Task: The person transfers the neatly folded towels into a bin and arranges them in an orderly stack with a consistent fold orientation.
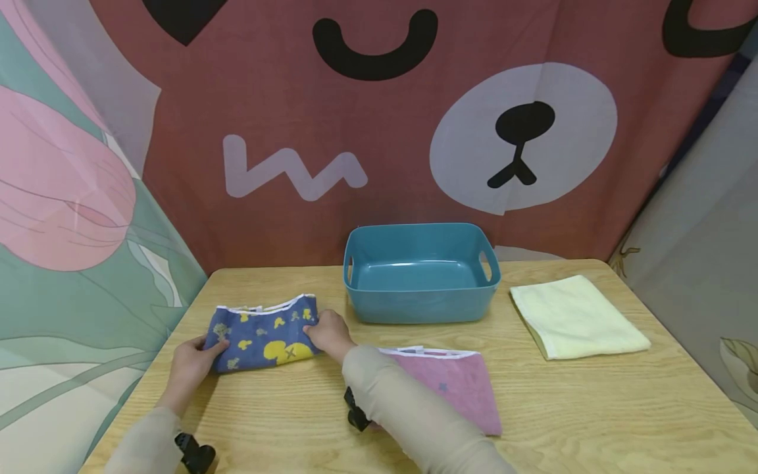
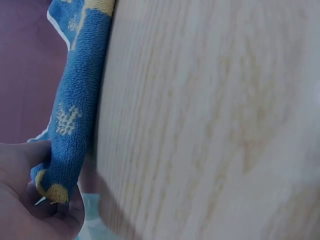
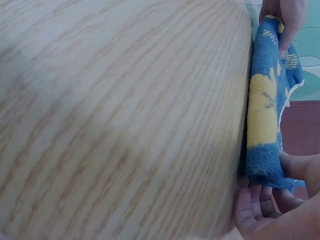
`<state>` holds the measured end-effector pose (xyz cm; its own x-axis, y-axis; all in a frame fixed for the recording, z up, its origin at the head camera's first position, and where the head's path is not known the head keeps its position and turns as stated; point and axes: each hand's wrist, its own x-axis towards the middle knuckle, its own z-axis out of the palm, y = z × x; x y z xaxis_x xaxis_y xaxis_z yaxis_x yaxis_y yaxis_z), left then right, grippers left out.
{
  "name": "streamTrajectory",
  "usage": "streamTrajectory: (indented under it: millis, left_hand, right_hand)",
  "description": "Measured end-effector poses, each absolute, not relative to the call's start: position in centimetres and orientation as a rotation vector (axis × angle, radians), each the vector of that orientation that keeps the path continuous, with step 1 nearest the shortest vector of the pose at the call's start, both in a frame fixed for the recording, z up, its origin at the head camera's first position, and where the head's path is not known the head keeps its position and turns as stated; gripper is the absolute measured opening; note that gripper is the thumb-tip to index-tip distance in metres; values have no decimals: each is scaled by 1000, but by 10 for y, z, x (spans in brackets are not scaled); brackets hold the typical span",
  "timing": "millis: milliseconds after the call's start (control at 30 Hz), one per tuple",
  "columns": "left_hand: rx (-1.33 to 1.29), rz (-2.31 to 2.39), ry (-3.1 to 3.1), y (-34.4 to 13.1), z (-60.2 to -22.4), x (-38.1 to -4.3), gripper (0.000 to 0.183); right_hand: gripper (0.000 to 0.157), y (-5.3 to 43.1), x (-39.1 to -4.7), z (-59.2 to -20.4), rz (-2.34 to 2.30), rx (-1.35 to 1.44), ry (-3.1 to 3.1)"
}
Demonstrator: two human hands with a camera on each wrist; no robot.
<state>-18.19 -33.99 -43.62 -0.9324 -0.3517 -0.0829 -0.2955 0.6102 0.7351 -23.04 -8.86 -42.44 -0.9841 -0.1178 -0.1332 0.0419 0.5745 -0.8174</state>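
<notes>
A folded blue towel with yellow patterns and white edging is at the left of the table. My left hand pinches its left end, thumb on the front face. At the opposite end my right hand grips the corner, thumb in front and fingers behind. In the left wrist view the towel's folded edge runs up from my thumb and fingers. The right wrist view shows both hands holding the towel by its ends, its rounded fold close to the tabletop.
A blue-green plastic basket with cut-out handles stands at the back middle. A folded pink towel lies at the front, partly hidden by my right sleeve. On the right lies a folded pale yellow towel. A printed curtain hangs behind the wooden table.
</notes>
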Motion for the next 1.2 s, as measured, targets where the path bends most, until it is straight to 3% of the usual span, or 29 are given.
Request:
streamTrajectory:
  millis: [233, 567, 933, 1200]
  left_hand:
    - [553, -1234, -2698, -344, -431, -176, 54]
    - [486, -1190, -2750, -344, -418, -164, 59]
    - [369, -1117, -2749, -336, -399, -147, 53]
    - [294, -1192, -2734, -326, -389, -140, 51]
  right_hand:
    - [28, -88, -231, -417, -1344, -125, 2649]
    - [18, -78, -225, -403, -1306, -228, 2672]
    - [44, -64, -208, -386, -1326, -365, 2567]
    - [31, -46, -194, -381, -1331, -479, 2587]
